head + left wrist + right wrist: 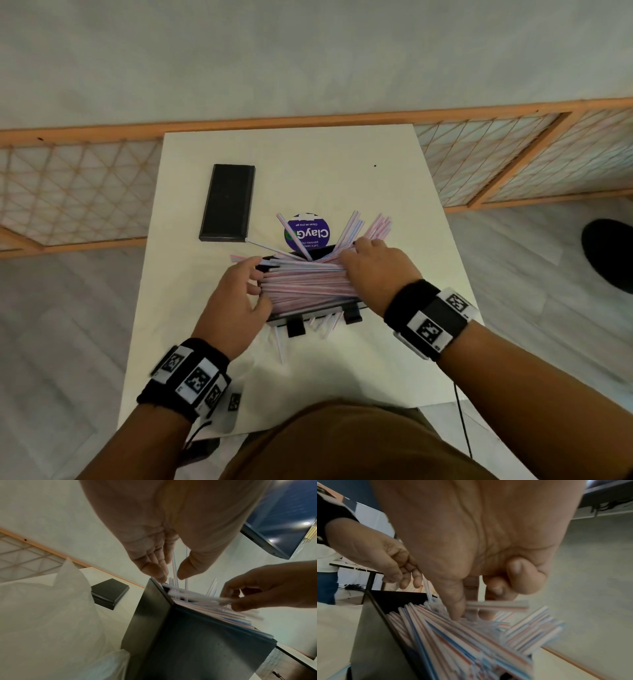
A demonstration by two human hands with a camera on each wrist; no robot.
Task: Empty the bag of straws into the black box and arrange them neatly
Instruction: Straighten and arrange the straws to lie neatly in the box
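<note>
The black box (pixel 284 320) stands mid-table, piled with red- and blue-striped straws (pixel 308 284). Some fan out past its far right corner, and a few lie on the table (pixel 394 359) in front. My left hand (pixel 257 284) is at the box's left end, its straight fingers against the straw ends (pixel 173 588). My right hand (pixel 359 260) is on the right end, thumb pressing the pile (pixel 453 635) and fingers curled round a few straws (pixel 496 605). In the left wrist view the clear plastic bag (pixel 42 615) lies left of the box (pixel 197 642).
A black lid (pixel 227 202) lies at the table's far left. A round purple sticker (pixel 306 233) sits just behind the box. A wooden lattice screen (pixel 68 192) runs behind the table, and a dark object (pixel 609 253) lies on the floor at right.
</note>
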